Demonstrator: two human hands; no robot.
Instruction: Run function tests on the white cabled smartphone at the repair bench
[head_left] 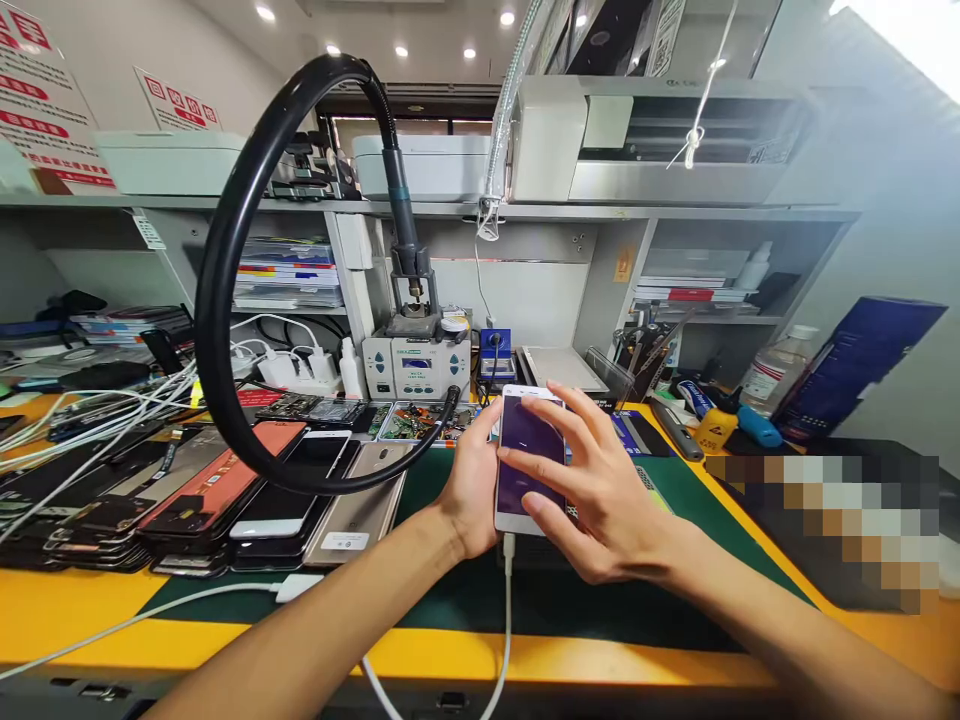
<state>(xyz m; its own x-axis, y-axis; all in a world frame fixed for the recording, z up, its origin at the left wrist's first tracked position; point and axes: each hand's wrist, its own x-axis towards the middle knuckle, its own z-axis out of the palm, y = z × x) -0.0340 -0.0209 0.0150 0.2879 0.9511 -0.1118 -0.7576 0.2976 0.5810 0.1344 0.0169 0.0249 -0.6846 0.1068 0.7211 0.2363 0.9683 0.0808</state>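
A white smartphone [519, 428] stands upright in my left hand [471, 485], which grips it along its left edge. Its screen is lit in dark purple. From the phone's bottom edge a white charging cable [508, 610] runs down past the table's front. My right hand [611, 490] is over the right side of the phone, fingers spread across the screen; whether the fingertips press on the glass I cannot tell. Both hands are above a dark green mat [442, 600]. Part of the phone's right edge is hidden behind the right hand.
Several phones [360, 500] lie stacked at the left. A thick black hose [217, 250] arches from the hot air station [417, 365] over them. A tray of small parts [420, 422] sits behind the phone. Bottles [780, 365] and a yellow container [718, 425] stand at right.
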